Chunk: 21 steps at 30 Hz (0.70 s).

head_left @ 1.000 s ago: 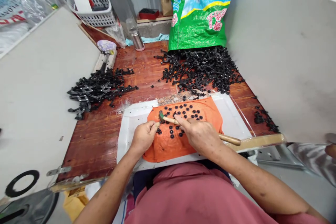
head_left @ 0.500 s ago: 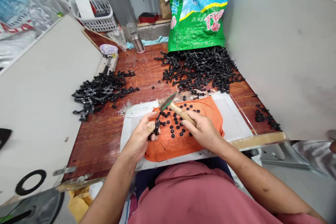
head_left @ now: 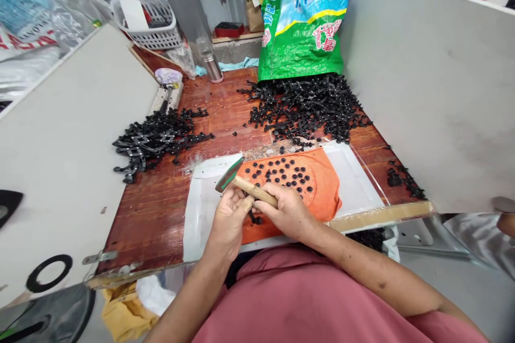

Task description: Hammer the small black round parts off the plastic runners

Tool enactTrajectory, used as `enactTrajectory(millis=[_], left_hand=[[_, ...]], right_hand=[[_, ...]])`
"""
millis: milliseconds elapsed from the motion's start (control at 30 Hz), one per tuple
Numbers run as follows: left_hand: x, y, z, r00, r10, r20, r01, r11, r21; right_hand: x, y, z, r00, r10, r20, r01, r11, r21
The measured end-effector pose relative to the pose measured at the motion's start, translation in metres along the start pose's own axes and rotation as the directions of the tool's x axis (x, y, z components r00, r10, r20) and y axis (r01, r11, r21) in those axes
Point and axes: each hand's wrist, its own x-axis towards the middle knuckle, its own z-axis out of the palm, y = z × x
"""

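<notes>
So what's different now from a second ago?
The right hand moved left with the hammer, and its green head shifted from over the orange cloth toward the cloth's left edge. The left hand now meets it, pinching a black piece. The hammer wasn't let go. The green bag and the black pile beneath stayed.

Cloth [head_left: 328,201]: orange. Discs [head_left: 309,189]: black. Hammer [head_left: 254,189]: green-marked dark head, tan handle. Surface [head_left: 161,214]: red-brown, streaked wood grain. Bag [head_left: 301,45], 1 o'clock: green and blue, yellow stripe, pink-red lettering. Basket [head_left: 155,37], 11 o'clock: white.
</notes>
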Motion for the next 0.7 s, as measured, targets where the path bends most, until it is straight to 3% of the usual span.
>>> enactTrajectory(millis=[67,133,200,267,300,333,400,533,700], left_hand=[[-0.001,-0.005,-0.005,0.998,0.046,0.036,-0.052,0.978,0.202],[-0.001,-0.006,-0.012,0.987,0.136,0.080,-0.158,0.862,0.481],[-0.002,-0.002,-0.020,0.941,0.315,0.121,-0.297,0.600,0.742],[-0.003,0.006,-0.027,0.860,0.448,0.243,-0.406,0.314,0.858],[-0.003,0.010,-0.029,0.833,0.444,0.329,-0.460,0.228,0.858],[-0.003,0.015,-0.031,0.819,0.394,0.416,-0.518,0.200,0.832],[-0.004,0.021,-0.033,0.814,0.264,0.517,-0.578,0.279,0.767],[-0.004,0.025,-0.036,0.892,0.140,0.430,-0.437,0.514,0.739],[-0.002,0.022,-0.031,0.902,-0.026,0.431,-0.304,0.670,0.677]], right_hand=[[0.001,-0.001,-0.001,1.000,0.020,-0.023,-0.019,0.999,0.028],[0.001,-0.003,-0.002,0.999,0.028,-0.042,-0.025,0.998,0.056],[0.000,-0.004,-0.003,0.999,0.033,-0.042,-0.030,0.997,0.077],[-0.001,-0.004,-0.003,0.999,0.032,-0.025,-0.030,0.996,0.084],[-0.002,-0.004,-0.003,0.999,0.028,-0.015,-0.026,0.995,0.092],[-0.002,-0.003,-0.003,1.000,0.023,-0.006,-0.022,0.994,0.106],[-0.004,-0.003,-0.003,1.000,0.022,0.011,-0.023,0.989,0.144],[-0.005,-0.005,-0.005,0.999,0.027,0.027,-0.032,0.977,0.211],[-0.003,-0.002,-0.006,0.999,0.045,0.017,-0.048,0.965,0.259]])
